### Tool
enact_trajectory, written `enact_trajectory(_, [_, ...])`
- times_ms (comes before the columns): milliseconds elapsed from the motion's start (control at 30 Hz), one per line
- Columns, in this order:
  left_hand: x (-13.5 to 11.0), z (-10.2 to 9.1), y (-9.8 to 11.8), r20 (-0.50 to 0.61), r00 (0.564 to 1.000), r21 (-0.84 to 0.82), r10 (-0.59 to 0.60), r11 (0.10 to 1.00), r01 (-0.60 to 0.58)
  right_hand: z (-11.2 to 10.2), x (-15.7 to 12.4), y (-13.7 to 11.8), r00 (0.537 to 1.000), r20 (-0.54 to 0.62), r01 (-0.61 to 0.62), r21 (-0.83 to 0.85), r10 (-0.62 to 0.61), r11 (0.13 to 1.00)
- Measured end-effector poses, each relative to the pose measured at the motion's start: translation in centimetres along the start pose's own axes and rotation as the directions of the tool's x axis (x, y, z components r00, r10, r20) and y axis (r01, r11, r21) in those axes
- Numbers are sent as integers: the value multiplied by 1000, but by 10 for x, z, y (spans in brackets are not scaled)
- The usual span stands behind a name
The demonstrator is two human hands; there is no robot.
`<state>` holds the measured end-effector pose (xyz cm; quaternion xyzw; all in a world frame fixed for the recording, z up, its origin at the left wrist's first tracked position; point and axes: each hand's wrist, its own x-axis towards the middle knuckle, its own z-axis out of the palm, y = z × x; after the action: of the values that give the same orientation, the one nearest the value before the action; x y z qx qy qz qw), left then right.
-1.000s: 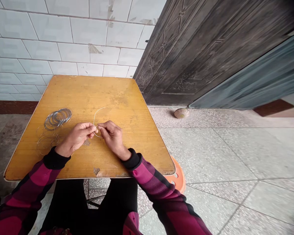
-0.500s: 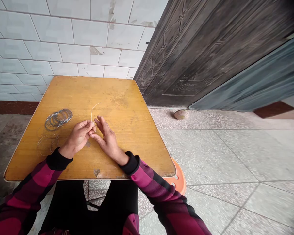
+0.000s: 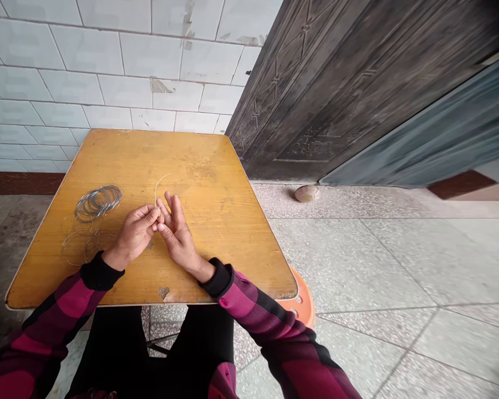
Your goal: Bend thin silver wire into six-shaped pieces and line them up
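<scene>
My left hand [image 3: 135, 234] pinches a thin silver wire [image 3: 158, 183] between its thumb and fingertips, and the wire curves up and away over the table. My right hand [image 3: 177, 230] lies beside it, fingers straight and apart, nothing visible in them, its fingertips close to my left hand. To the left of both hands lies a bundle of wire rings [image 3: 97, 203], with looser rings [image 3: 81, 246] just nearer me. All of this rests on a worn yellow wooden tabletop [image 3: 183, 166].
A white tiled wall [image 3: 125, 61] stands behind the table, and a dark embossed metal door [image 3: 328, 94] stands to the right. An orange stool [image 3: 304, 296] sits partly under the table's right corner. A small round tan object [image 3: 306, 193] lies on the speckled tile floor [image 3: 378, 260].
My right hand has let go of the wire and opened, its fingers now straighter and pointing up. My left hand still pinches the wire, which stands more upright than a second ago.
</scene>
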<state>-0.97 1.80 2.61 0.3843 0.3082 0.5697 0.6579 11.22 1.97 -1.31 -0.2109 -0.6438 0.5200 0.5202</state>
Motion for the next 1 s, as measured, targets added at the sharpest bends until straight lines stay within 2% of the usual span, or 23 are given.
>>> enact_trajectory(200, [-1,-1,6,-12,1000,15,-1,1000,1,-2,0,-5,998,-15,-64,30,64,998])
enact_trajectory(333, [-1,-6,8,63,993,43,-97,995,95,-19,10,-10,990,-109,-69,142,85,987])
enact_trajectory(400, [-1,-8,6,116,982,63,-150,988,144,-28,15,-11,982,-133,-104,218,135,970])
enact_trajectory(533, [-4,-9,1,204,947,138,-247,965,222,-40,23,-9,951,-25,-283,322,307,903])
enact_trajectory(633, [-5,-8,-1,270,904,212,-332,936,281,-46,26,-8,923,96,-379,391,373,838])
enact_trajectory(733, [-6,-8,-2,292,883,241,-366,922,303,-48,26,-7,904,202,-428,444,378,787])
enact_trajectory(867, [-5,-9,-2,272,894,201,-355,930,308,-46,26,-5,907,217,-421,496,362,759])
enact_trajectory(1000, [-7,-7,0,265,897,159,-355,933,322,-46,25,-3,886,308,-459,471,348,753])
